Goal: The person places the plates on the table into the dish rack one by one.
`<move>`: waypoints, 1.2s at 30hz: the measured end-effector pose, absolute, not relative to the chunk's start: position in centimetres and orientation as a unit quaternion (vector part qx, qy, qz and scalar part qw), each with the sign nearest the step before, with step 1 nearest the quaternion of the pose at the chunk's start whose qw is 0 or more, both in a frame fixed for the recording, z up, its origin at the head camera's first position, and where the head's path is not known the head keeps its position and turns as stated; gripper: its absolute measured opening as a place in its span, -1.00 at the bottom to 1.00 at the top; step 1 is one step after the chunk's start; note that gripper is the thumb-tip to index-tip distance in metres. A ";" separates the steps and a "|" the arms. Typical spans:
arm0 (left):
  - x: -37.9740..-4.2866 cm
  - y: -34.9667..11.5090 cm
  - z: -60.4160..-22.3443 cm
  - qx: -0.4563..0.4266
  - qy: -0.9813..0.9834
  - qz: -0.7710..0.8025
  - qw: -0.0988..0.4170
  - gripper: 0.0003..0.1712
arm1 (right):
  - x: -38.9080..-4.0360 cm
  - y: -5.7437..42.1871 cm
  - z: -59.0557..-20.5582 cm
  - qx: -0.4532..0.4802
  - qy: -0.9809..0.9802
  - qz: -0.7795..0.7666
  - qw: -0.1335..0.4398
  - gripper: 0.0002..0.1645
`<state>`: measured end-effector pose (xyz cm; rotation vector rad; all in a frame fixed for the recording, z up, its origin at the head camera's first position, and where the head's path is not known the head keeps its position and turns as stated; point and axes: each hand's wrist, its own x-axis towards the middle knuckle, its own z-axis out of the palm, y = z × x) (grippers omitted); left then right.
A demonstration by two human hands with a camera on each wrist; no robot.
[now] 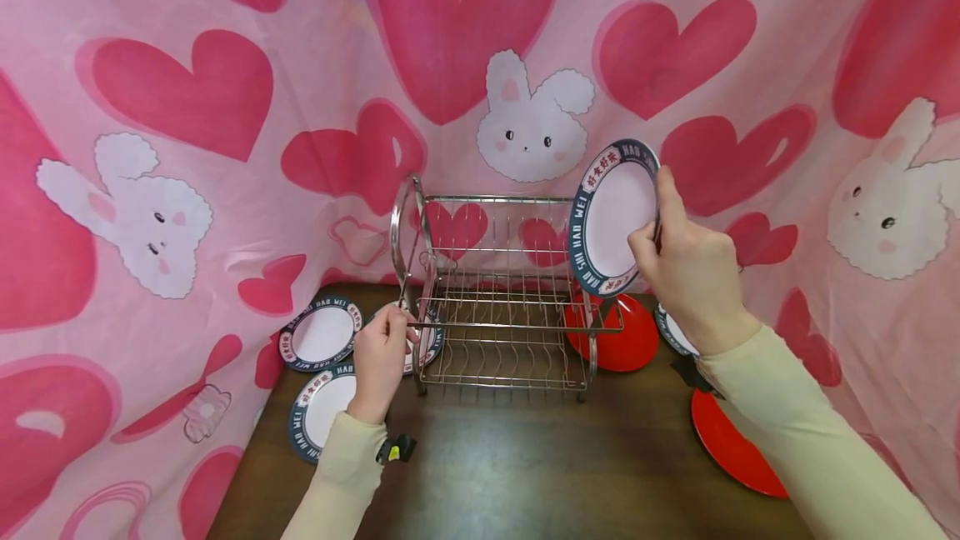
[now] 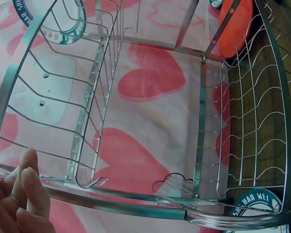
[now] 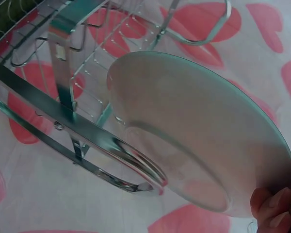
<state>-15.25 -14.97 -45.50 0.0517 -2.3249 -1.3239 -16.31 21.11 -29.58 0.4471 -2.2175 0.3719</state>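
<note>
My right hand (image 1: 690, 265) pinches a white plate (image 1: 621, 219) with a dark blue lettered rim, holding it up on edge at the right end of the dish rack's upper tier. In the right wrist view the plate's pale underside (image 3: 194, 111) faces the camera, overlapping the rack's curved metal end, with my fingertips (image 3: 274, 208) on its edge. My left hand (image 1: 381, 361) grips the front left corner of the two-tier metal dish rack (image 1: 517, 327). In the left wrist view its curled fingers (image 2: 31, 182) lie at the rack's frame (image 2: 136, 207).
Several blue-rimmed plates, one of them (image 1: 321, 333) near the cloth, lie left of the rack on the dark wooden table (image 1: 510, 473). On the right lie a red plate (image 1: 626, 340), another red plate (image 1: 731, 444) and a blue-rimmed plate (image 1: 677, 333). Pink heart-patterned cloth (image 1: 330, 15) surrounds the table.
</note>
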 end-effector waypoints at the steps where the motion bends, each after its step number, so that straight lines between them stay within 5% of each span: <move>1: -15.3 -15.0 -45.5 0.020 -0.845 -0.482 0.231 -0.57 | -16.5 21.1 -29.8 0.180 -0.881 0.144 0.413 -0.24; 36: -15.3 -14.9 -45.6 0.022 -0.844 -0.483 0.232 -0.56 | -18.4 19.8 -33.8 0.185 -0.891 0.113 0.400 -0.29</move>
